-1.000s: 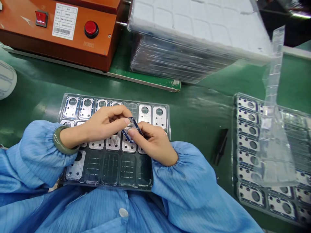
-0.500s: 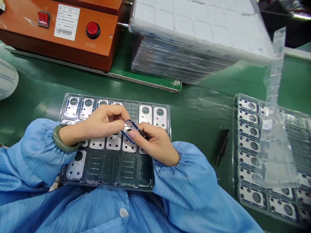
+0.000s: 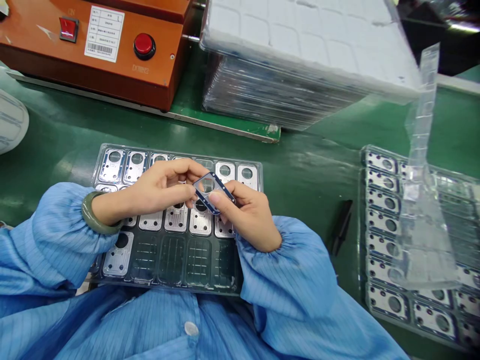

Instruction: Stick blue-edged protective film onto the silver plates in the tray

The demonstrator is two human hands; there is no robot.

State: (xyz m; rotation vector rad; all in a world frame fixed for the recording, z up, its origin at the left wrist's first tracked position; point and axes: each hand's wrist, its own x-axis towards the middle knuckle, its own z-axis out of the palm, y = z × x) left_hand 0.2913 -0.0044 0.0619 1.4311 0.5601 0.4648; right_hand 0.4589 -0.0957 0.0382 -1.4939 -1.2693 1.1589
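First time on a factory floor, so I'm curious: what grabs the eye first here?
The left hand and right hand pinch a small blue-edged frame above a clear tray of silvery plates at centre. Behind sits an orange machine with a red button at upper left, beside a tall tray stack.

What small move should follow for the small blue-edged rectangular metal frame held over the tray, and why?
Probably lower the blue-edged metal frame into an empty pocket of the dark plastic tray: left hand and right hand pinch it just above the tray, whose near row lies mostly empty.
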